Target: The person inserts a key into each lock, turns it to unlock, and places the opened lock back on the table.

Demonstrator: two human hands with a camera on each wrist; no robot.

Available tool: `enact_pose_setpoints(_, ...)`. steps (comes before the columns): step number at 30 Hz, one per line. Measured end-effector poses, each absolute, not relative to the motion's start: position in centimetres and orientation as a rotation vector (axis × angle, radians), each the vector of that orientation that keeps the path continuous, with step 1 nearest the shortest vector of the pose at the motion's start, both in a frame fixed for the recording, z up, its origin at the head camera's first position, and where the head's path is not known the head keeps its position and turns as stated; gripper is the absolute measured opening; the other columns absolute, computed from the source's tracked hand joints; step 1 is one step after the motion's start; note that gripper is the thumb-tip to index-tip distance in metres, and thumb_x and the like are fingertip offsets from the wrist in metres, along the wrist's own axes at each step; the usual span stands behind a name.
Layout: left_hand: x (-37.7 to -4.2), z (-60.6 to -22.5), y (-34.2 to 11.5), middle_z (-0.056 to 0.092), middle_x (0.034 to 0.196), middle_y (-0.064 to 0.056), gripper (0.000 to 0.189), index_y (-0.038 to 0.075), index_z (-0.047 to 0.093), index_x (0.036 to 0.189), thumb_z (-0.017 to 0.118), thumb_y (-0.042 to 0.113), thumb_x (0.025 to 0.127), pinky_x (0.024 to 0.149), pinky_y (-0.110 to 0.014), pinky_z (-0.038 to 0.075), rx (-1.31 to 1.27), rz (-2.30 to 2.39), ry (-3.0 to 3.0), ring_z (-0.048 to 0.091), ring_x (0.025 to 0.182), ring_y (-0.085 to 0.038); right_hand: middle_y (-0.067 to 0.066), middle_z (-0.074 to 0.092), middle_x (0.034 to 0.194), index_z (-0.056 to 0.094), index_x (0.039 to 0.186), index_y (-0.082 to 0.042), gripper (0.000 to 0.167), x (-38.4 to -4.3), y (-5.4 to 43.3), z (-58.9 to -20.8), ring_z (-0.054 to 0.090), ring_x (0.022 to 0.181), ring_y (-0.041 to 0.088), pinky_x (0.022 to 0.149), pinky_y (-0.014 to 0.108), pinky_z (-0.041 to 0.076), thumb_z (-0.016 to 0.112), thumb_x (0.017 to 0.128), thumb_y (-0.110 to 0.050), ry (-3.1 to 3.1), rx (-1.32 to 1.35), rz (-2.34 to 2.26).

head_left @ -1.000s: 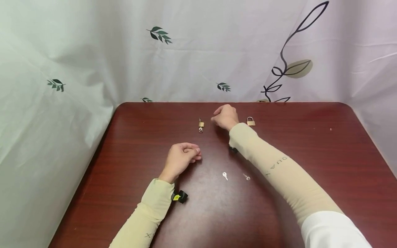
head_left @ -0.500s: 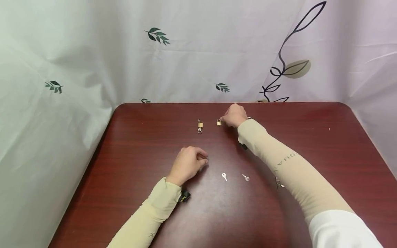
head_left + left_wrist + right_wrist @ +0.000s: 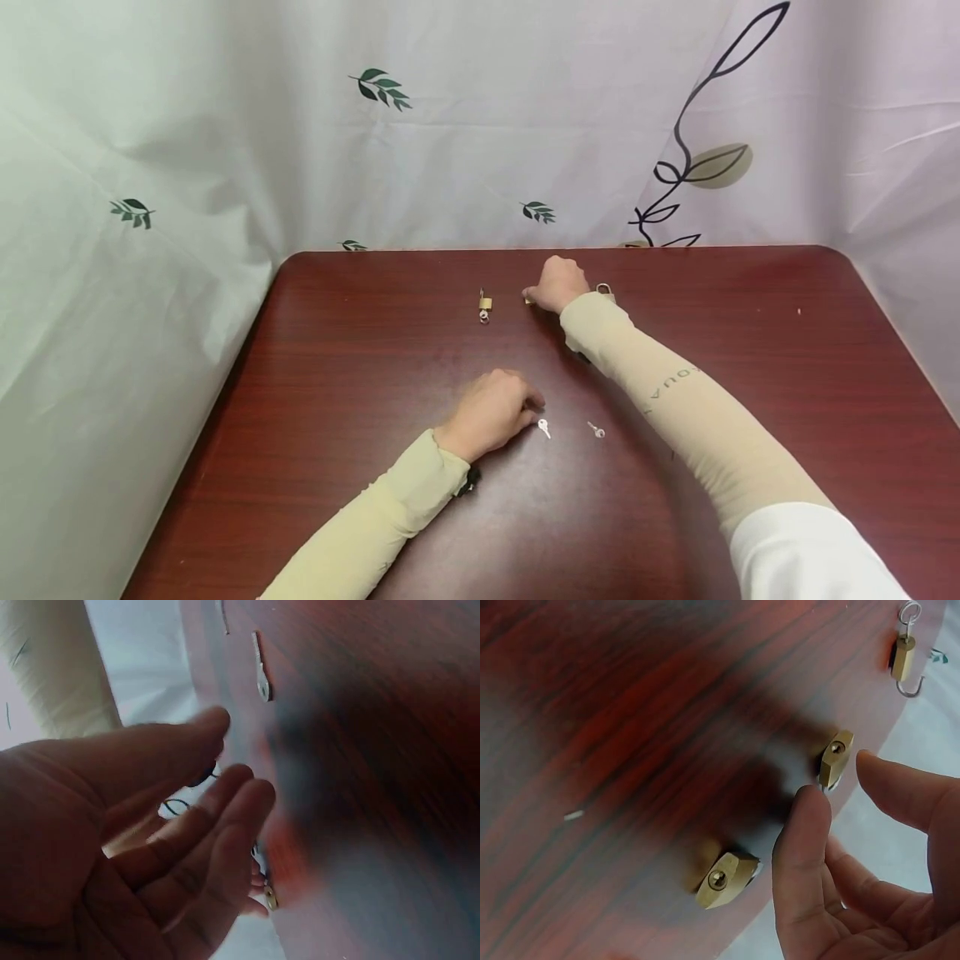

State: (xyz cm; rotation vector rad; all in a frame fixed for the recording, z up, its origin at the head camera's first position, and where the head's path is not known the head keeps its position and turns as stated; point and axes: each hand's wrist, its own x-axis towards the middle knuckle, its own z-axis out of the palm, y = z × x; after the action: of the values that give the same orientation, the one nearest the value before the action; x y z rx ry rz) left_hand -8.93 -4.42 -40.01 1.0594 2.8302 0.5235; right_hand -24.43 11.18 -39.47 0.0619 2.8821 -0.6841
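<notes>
My left hand [image 3: 491,412] hovers beside a small flat key [image 3: 543,427], its thumb and fingers apart and holding nothing in the left wrist view. A second key [image 3: 597,430] lies to the right. At the back of the table, my right hand [image 3: 559,285] is over the middle brass padlock [image 3: 835,759]. Thumb and forefinger stand spread near its shackle end in the right wrist view; whether either touches it, I cannot tell. To the left lies an unlocked padlock [image 3: 485,306] with a key and ring in it. Another padlock [image 3: 727,880] is partly behind my right wrist.
The dark red wooden table [image 3: 360,358] ends at a back edge against a white leaf-patterned curtain [image 3: 450,150]. A tiny pale fleck [image 3: 799,311] lies at the right. My right forearm stretches across the table's right half.
My left hand has moved right and toward me, up to the nearer key. My right hand shifted right, uncovering the middle padlock, then came back left over it.
</notes>
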Motion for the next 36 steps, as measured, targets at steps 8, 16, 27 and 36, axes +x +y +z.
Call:
enact_pose_setpoints(8,-9.0,-40.1,-3.4,0.071,0.09,0.013,0.014,0.025,0.08,0.089,0.082,0.015,0.079,0.068,-0.028,0.055,1.241,0.367,2.753,0.068,0.083,-0.006,0.015,0.069,0.087,0.069,0.077,-0.004,0.034,-24.5,10.5,-39.8,0.068,0.087,0.035,0.082,0.045,0.055,0.076,0.088,-0.036,2.911,0.02,-0.608)
enact_pose_setpoints(16,-9.1,-40.6,-3.2,0.07,0.086,0.013,0.011,0.026,0.079,0.083,0.08,0.016,0.078,0.065,-0.031,0.055,1.288,0.289,2.771,0.068,0.078,-0.009,0.015,0.069,0.091,0.07,0.082,-0.003,0.028,-24.5,10.3,-39.9,0.068,0.092,0.036,0.085,0.046,0.055,0.076,0.088,-0.03,2.913,0.01,-0.597)
enact_pose_setpoints(27,-9.8,-40.7,-3.1,0.066,0.076,0.016,0.013,0.03,0.074,0.068,0.086,0.025,0.071,0.057,-0.032,0.051,1.33,0.228,2.728,0.064,0.07,-0.008,0.016,0.07,0.092,0.069,0.082,-0.004,0.027,-24.4,10.3,-39.9,0.068,0.093,0.037,0.085,0.047,0.055,0.077,0.088,-0.029,2.908,0.027,-0.617)
enact_pose_setpoints(36,-11.2,-40.6,-2.8,0.06,0.064,0.019,0.021,0.029,0.07,0.063,0.09,0.022,0.068,0.055,-0.029,0.048,1.256,0.25,2.616,0.056,0.061,-0.004,0.017,0.07,0.094,0.069,0.081,-0.004,0.026,-24.5,10.2,-39.9,0.068,0.095,0.038,0.085,0.046,0.055,0.076,0.088,-0.028,2.9,0.035,-0.627)
